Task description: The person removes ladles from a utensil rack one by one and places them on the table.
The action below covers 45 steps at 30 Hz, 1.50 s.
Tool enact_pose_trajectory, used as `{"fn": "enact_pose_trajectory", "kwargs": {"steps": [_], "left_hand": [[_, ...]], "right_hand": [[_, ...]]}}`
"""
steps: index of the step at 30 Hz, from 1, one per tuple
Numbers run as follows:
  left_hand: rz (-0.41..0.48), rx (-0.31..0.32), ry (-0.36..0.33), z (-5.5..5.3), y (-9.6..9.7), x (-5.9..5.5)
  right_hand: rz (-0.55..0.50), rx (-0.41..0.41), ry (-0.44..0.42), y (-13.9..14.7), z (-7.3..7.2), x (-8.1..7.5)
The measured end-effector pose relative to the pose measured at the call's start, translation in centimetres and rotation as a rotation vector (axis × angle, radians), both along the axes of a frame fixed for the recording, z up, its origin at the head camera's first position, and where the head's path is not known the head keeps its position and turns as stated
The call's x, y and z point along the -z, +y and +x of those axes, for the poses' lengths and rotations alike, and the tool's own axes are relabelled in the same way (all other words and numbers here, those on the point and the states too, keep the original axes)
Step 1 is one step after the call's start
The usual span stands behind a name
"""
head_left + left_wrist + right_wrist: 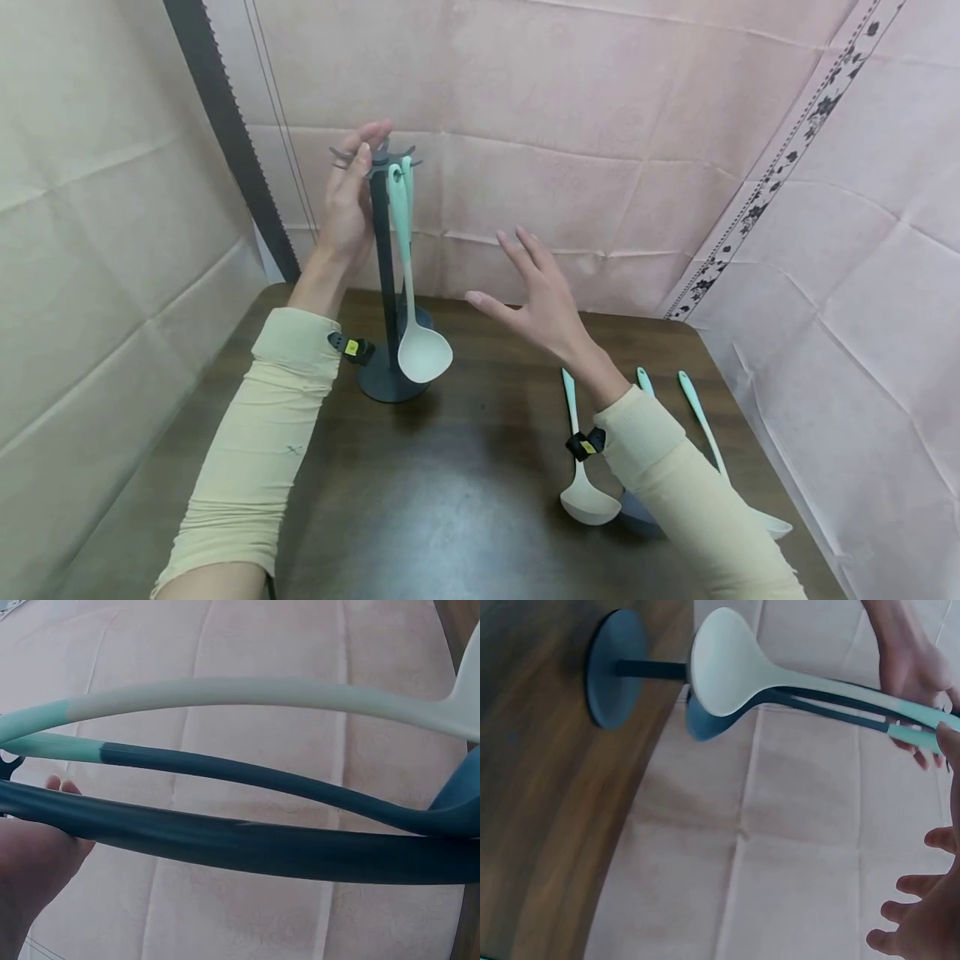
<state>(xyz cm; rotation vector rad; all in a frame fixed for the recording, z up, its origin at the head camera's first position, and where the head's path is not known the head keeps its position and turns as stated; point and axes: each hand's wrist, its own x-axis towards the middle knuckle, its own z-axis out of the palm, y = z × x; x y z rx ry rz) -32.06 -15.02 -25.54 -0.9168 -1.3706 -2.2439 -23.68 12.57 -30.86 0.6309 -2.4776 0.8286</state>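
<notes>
A dark utensil stand (386, 275) with hooks at its top stands on a round base. My left hand (348, 200) holds the hooked top, thumb on the near side and fingers beyond. From the hooks hang a pale ladle (424, 353) with a mint handle and, behind it, a dark blue utensil (270, 776) with a mint handle end. The dark utensil's head (705, 724) is partly covered by the ladle. To the right of the stand, my right hand (543, 304) is in the air, fingers spread, holding nothing and apart from the ladle.
On the table's right side lie a pale ladle (588, 504), a dark-headed utensil (637, 512) and another pale utensil (772, 523), all mint-handled. My right forearm partly hides the latter two. Cloth walls (562, 167) enclose the brown wooden table (420, 500) at the back and sides.
</notes>
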Motion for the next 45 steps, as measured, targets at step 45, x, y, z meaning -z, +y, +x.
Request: {"fn": "enact_pose_trajectory", "kwargs": {"steps": [45], "left_hand": [[-0.068,-0.253,0.08,0.3,1.2,0.4]], "right_hand": [[-0.297,-0.244,0.033,-10.9,-0.2,-7.4]]}}
